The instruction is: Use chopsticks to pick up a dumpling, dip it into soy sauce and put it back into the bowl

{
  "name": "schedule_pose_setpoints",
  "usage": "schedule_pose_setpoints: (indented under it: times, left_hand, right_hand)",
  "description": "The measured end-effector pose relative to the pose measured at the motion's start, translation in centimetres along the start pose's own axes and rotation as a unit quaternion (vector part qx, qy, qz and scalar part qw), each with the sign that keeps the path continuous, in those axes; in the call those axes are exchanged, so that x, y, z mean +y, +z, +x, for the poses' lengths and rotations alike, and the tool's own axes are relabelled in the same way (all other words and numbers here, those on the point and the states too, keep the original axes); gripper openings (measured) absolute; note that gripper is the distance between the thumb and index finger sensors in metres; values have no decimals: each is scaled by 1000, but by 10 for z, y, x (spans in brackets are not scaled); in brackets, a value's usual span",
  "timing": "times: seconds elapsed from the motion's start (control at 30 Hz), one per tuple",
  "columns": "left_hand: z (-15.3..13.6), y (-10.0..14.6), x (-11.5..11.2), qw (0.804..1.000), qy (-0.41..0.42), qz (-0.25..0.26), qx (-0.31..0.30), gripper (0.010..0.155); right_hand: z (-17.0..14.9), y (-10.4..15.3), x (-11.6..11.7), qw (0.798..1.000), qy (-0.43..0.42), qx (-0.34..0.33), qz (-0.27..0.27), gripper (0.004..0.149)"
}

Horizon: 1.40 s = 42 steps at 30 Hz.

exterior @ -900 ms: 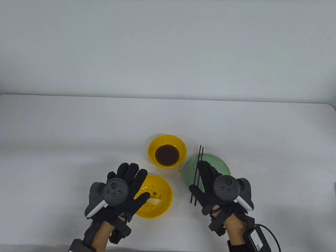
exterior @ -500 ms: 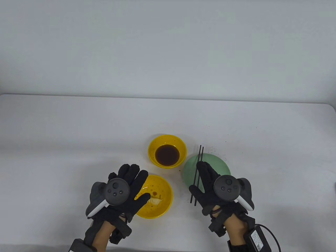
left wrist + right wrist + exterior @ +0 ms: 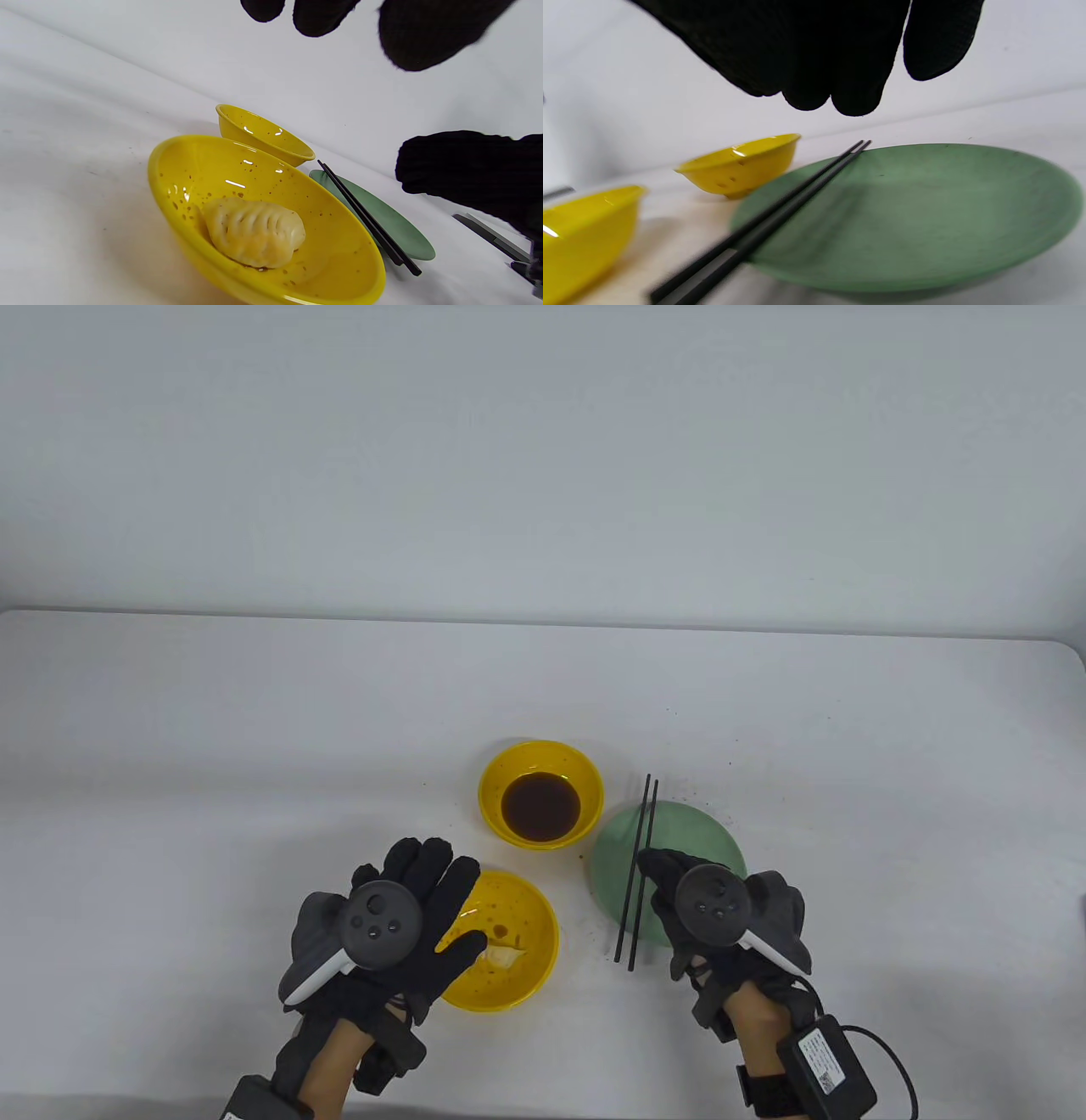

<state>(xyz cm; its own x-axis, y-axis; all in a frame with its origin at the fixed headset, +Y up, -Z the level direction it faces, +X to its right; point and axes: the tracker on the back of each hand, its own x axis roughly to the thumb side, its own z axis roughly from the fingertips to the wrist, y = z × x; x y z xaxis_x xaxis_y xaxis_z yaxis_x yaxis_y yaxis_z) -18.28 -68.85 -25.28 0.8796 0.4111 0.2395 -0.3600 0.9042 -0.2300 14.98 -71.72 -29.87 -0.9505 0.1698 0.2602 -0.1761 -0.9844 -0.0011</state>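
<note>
The right hand [image 3: 713, 912] hovers over the green plate [image 3: 704, 836], fingers hanging loosely curled just above the black chopsticks [image 3: 636, 869] and gripping nothing. The chopsticks lie side by side, far ends on the plate's rim, near ends down on the tabletop [image 3: 254, 780]. Over on the other side, the left hand [image 3: 399, 920] is spread flat and relaxed above the near edge of the yellow bowl [image 3: 530, 976], holding nothing either. Inside that bowl sits the dumpling [image 3: 253, 232], pleated and glossy, leaning against the wall. The soy sauce [image 3: 540, 806] waits in its own yellow dish [image 3: 496, 776] just beyond.

Now the risk. Those sticks are thin, smooth and tilted on a rim, so a clumsy gloved pinch could roll them off or take up only one. The dumpling looks slick, and I'd expect it to slip from the tips. The tracker's bulk may also nudge the plate.
</note>
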Motion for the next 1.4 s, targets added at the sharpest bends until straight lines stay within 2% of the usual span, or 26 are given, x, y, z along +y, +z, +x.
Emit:
schedule_pose_setpoints:
  times: [0.1, 0.27, 0.47, 0.57, 0.77, 0.87, 0.93, 1.0, 1.03, 1.07, 1.13, 1.2, 1.23, 1.27, 1.3, 1.33, 1.37, 1.4]
  left_hand:
    - [0, 0, 0, 1000, 1, -1, 1, 80]
    - [0, 0, 0, 1000, 1, -1, 0, 82]
    - [0, 1, 1, 1000, 1, 4, -3, 83]
    - [0, 2, 2, 1000, 1, 5, -3, 83]
    - [0, 2, 2, 1000, 3, 7, -4, 82]
    - [-1, 2, 3, 1000, 7, 7, -3, 82]
    - [-2, 2, 3, 1000, 11, 6, -2, 82]
    - [-4, 2, 4, 1000, 16, 6, 2, 82]
    - [-5, 2, 4, 1000, 20, 6, 4, 82]
    - [-6, 2, 5, 1000, 22, 5, 5, 82]
    - [-7, 3, 6, 1000, 26, 5, 5, 82]
    - [-7, 3, 7, 1000, 28, 8, 4, 82]
    - [-6, 4, 8, 1000, 27, 9, 3, 82]
    - [-5, 4, 9, 1000, 27, 10, 1, 82]
    - [-5, 4, 9, 1000, 26, 11, -1, 82]
    - [-4, 4, 9, 1000, 24, 11, -2, 82]
    - [-4, 4, 8, 1000, 23, 11, -3, 82]
    - [-4, 4, 8, 1000, 22, 11, -2, 82]
  right_hand:
    - [8, -12, 18, 994, 109, -12, 5, 63]
    - [29, -18, 42, 977, 206, -36, 39, 65]
    - [27, -19, 50, 970, 236, -31, 51, 65]
    - [25, -19, 56, 965, 250, -35, 74, 67]
    - [28, -19, 57, 961, 267, -53, 50, 60]
    - [28, -18, 56, 959, 277, -62, 21, 50]
    - [28, -18, 44, 963, 260, -63, -23, 45]
    - [27, -13, 21, 977, 183, -63, -85, 43]
    - [26, -7, 5, 983, 112, -74, -125, 42]
    - [25, -2, -6, 983, 63, -86, -152, 41]
    - [22, 12, -32, 967, -90, -120, -205, 41]
    - [20, 24, -43, 921, -276, -162, -221, 40]
    - [19, 28, -41, 888, -389, -145, -199, 41]
    - [20, 28, -34, 861, -473, -116, -148, 41]
    - [22, 27, -25, 835, -532, -110, -83, 41]
    - [26, 24, -13, 805, -583, -100, -39, 41]
    - [30, 21, -4, 793, -602, -87, -10, 42]
    - [31, 19, 2, 794, -602, -78, -3, 42]
